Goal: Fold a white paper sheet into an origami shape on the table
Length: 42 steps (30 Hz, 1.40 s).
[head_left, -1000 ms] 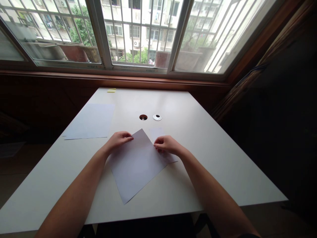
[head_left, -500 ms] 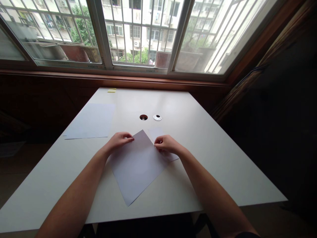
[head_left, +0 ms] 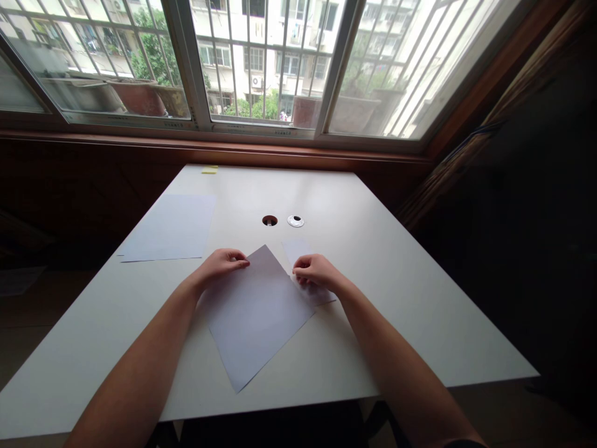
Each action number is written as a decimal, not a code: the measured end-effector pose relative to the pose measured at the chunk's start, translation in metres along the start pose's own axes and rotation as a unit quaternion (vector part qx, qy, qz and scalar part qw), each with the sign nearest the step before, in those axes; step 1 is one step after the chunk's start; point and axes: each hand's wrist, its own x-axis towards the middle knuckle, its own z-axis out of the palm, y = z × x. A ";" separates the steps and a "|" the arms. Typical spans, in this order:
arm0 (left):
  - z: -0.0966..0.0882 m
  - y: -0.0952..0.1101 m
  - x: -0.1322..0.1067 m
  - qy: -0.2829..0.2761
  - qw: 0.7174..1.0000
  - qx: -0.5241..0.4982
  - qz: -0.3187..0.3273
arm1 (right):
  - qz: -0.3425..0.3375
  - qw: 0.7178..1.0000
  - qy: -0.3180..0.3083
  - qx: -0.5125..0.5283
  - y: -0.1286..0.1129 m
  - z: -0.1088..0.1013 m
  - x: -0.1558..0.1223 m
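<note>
A large square sheet of paper (head_left: 261, 317) lies turned cornerwise in front of me, one corner toward the window and one toward the near table edge. My left hand (head_left: 224, 264) pinches its upper left edge between thumb and fingers. Just off the upper right edge, my right hand (head_left: 314, 272) is closed, with its fingertips on a narrow paper strip (head_left: 295, 249). The strip shows above and below that hand, its middle covered by the fingers. A small gap separates sheet and right fingertips.
Another sheet of paper (head_left: 168, 227) lies at the left of the white table (head_left: 401, 323). Farther back are a round cable hole (head_left: 269, 221), its round cover (head_left: 295, 221) and a yellow sticker (head_left: 209, 169). The barred window (head_left: 265, 74) stands behind the table.
The square sheet has shifted slightly left and toward me with my left hand. Its right edge has come away from my right fingertips, and more of the strip shows.
</note>
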 end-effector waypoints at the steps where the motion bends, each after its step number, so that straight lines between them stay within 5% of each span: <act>1: 0.000 0.001 0.000 0.000 1.000 -0.001 -0.001 | -0.003 1.000 -0.007 0.002 -0.001 0.000 0.000; 22: 0.003 0.001 0.002 0.000 1.000 0.023 0.010 | -0.032 0.996 -0.030 -0.080 -0.001 0.004 0.001; 42: 0.004 0.002 0.000 -0.017 1.000 -0.009 0.002 | 0.007 1.000 -0.002 0.004 0.004 0.010 0.005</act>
